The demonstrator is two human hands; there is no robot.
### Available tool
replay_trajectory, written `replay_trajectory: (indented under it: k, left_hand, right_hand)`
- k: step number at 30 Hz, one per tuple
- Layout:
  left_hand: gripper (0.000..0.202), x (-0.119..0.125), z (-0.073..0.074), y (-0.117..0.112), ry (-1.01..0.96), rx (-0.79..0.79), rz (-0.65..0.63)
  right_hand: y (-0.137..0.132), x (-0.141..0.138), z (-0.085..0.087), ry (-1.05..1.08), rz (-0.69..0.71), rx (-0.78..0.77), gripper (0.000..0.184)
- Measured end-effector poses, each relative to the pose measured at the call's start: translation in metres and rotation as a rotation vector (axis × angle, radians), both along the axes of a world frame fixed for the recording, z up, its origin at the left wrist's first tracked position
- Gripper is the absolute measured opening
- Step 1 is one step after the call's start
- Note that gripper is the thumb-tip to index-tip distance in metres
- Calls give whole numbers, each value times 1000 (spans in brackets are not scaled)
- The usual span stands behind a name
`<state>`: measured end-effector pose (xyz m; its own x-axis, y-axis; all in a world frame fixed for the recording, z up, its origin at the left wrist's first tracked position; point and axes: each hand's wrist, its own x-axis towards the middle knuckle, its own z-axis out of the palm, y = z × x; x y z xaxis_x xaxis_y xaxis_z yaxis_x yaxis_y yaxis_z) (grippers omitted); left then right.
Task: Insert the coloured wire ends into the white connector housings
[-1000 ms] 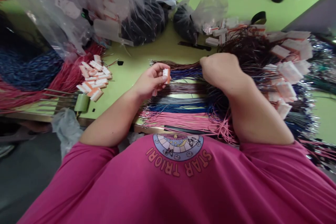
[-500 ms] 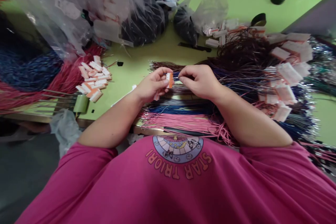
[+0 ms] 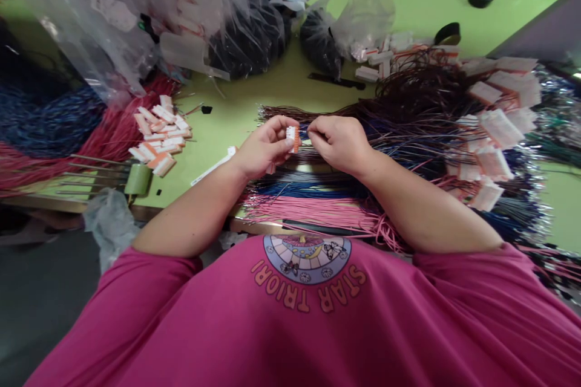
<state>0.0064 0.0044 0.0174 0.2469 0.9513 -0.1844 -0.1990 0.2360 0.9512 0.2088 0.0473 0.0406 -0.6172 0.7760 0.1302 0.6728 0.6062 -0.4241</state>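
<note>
Left hand clamps a connector, long axis near-to-far, orange side toward pinched right hand.

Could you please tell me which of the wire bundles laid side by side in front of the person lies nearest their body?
The pink bundle, the only pink one in that row; the blue bundle and brown bundle lie farther away.

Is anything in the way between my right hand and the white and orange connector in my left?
Nothing visible blocks the gap between your right hand and the connector in your left hand. The rows of wires lie beneath, on the table; whether one fine strand crosses the gap is too small to tell.
</note>
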Motion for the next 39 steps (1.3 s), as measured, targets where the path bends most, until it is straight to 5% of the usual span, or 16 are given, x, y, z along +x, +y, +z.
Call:
replay_trajectory:
  k: [7,14,33,39]
  left_hand:
    - [40,5,-5,-3,156,84,22]
    - [44,5,-5,-2,128,82,53]
    - [38,0,-2,1,166,87,19]
    - [32,-12,-1,12,208,112,183]
  right_hand:
    - [-2,-10,-2,-36,14,-52,35]
    - [-1,-10,-6,101,22,-54,33]
    - [8,-11,1,-59,55,-92,31]
    - [9,9,17,-161,65,65,38]
